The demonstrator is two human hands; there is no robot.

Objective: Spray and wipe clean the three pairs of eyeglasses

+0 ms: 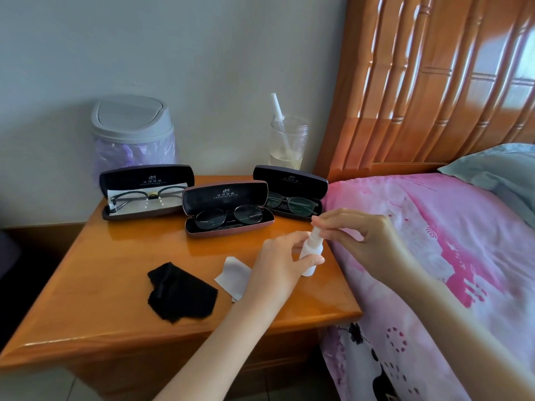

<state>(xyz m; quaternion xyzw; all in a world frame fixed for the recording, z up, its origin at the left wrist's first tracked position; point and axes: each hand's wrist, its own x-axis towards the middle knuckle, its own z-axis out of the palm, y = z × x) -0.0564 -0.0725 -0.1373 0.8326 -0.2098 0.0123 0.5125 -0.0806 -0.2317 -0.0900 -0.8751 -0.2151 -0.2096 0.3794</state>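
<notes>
Three open glasses cases stand on the wooden nightstand (115,285), each holding a pair: the left pair (142,196), the middle pair (228,217) and the right pair (292,204). My left hand (283,260) grips the body of a small white spray bottle (311,253) above the table's right side. My right hand (359,235) pinches the bottle's top. A black cloth (179,290) and a grey cloth (234,274) lie near the table's front, the grey one partly under my left wrist.
A lidded bin (131,131) with a purple liner stands behind the table at left. A clear cup (288,143) with a white tube stands at the back. A bed with a pink cover (434,256) and wooden headboard (419,82) borders the right.
</notes>
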